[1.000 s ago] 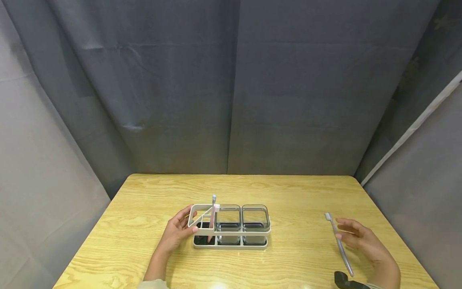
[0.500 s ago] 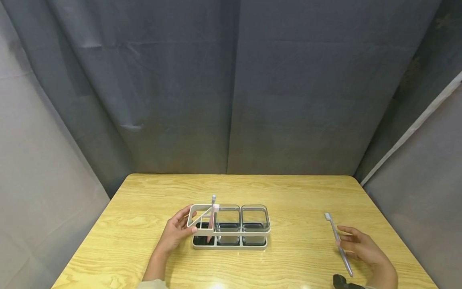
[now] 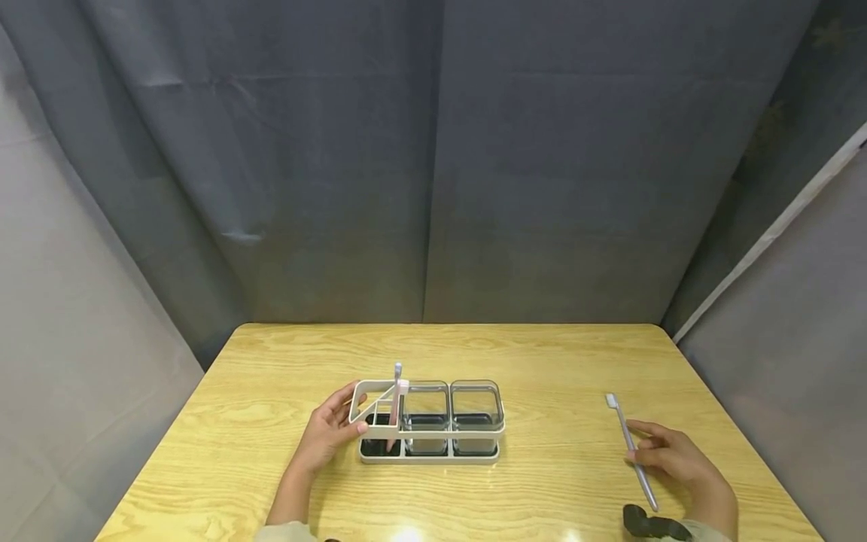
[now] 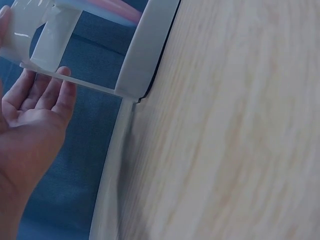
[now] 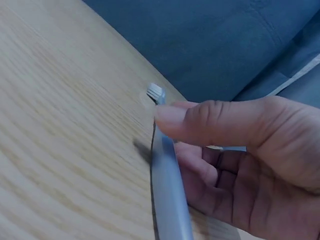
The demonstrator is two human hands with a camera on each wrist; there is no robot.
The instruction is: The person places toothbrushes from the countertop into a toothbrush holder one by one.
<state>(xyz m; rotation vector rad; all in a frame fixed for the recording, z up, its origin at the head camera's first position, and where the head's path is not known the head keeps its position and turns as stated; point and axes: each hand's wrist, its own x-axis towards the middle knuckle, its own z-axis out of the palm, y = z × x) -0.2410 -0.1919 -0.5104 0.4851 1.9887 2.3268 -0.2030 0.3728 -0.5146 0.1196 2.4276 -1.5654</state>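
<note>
In the head view, a white toothbrush holder (image 3: 447,434) stands on the table with a pink toothbrush (image 3: 395,406) leaning in its left compartment. My left hand (image 3: 328,435) holds the holder's left end, thumb at the front rail and fingers behind; the left wrist view shows fingertips at the frame's edge. Off to the right, my right hand (image 3: 677,457) pinches a grey-purple toothbrush (image 3: 640,476) by its handle. Seen from the right wrist, the thumb lies over that handle (image 5: 169,185), and the white bristles (image 5: 156,92) point away from the hand.
Two clear square cups (image 3: 426,406) fill the holder's middle and right compartments. Below sits the wood-grain table (image 3: 555,376), its far edge against a grey curtain (image 3: 542,188). A black strap piece (image 3: 653,522) sits at my right wrist.
My right thumb and fingers have closed onto the toothbrush handle, where before they hovered loosely beside it. The left hand keeps its hold on the toothbrush holder. The head view has shifted slightly.
</note>
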